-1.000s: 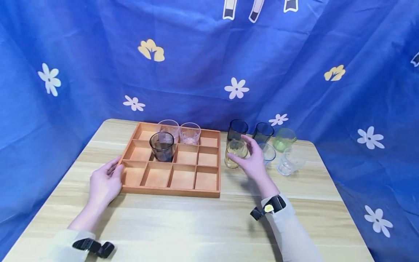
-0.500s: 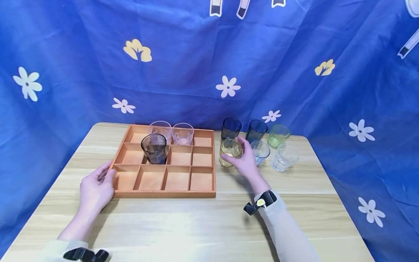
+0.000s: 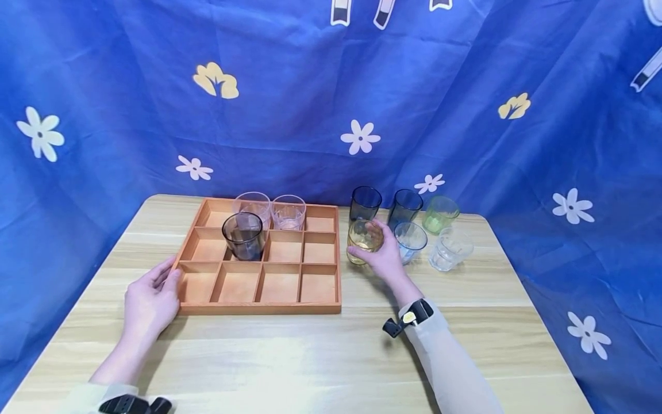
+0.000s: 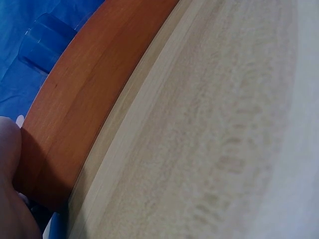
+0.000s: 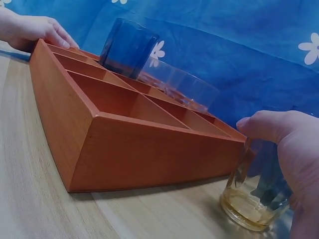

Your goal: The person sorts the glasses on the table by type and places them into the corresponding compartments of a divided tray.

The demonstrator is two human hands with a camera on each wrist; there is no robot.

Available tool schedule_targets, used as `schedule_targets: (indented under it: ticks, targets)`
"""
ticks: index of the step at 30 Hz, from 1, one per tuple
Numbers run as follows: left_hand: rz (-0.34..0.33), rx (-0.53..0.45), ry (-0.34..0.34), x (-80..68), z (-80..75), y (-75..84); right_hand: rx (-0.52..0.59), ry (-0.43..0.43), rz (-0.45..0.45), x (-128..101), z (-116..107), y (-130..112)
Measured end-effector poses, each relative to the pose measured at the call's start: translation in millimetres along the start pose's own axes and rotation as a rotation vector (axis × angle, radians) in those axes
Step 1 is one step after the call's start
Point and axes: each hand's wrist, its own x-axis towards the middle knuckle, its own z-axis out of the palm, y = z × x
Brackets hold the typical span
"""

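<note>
In the head view, my left hand [image 3: 151, 301] grips the left side of a wooden compartment tray [image 3: 258, 309], thumb near the rim. My right hand [image 3: 385, 251] holds a yellow-tinted drinking glass [image 3: 357, 253] just right of the tray, thumb on its near left side and fingers round the far right. The right wrist view has this glass [image 5: 249, 206] upright, its base at the tabletop. A smoky dark glass [image 3: 243, 238] stands in the tray's middle row. Two pale pinkish clear glasses [image 3: 289, 213] occupy the back row.
Two dark glasses [image 3: 405, 206], a green glass [image 3: 441, 214], a light blue glass [image 3: 411, 241] and a clear glass [image 3: 450, 250] stand close behind and right of my right hand. A blue curtain [image 3: 289, 115] hangs behind the wooden table [image 3: 289, 362].
My right hand has come in around the yellow glass, its thumb and fingers now against it. My left hand has stayed on the tray. The head view has shifted slightly.
</note>
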Motion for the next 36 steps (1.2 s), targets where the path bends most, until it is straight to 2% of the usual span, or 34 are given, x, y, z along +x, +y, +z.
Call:
schedule_targets:
  ticks: [13, 19, 24, 31, 36]
  targets:
    - [-0.007, -0.010, 0.008, -0.5, -0.8, 0.5, 0.051, 0.001, -0.019, 0, 2, -6]
    - [-0.007, -0.016, 0.000, -1.9, -2.0, -0.5, 0.128, -0.026, -0.019, -1, 1, -16]
    - [-0.006, -0.006, 0.003, -2.3, -2.6, -1.4, 0.192, -0.046, -0.059, -3, 1, -30]
    - [-0.013, -0.007, 0.010, -2.7, -0.7, 1.7, 0.171, -0.078, -0.082, -6, -1, -54]
    - [-0.003, 0.000, 0.000, -1.5, -0.8, 3.8, 0.228, -0.120, -0.088, -8, 3, -66]
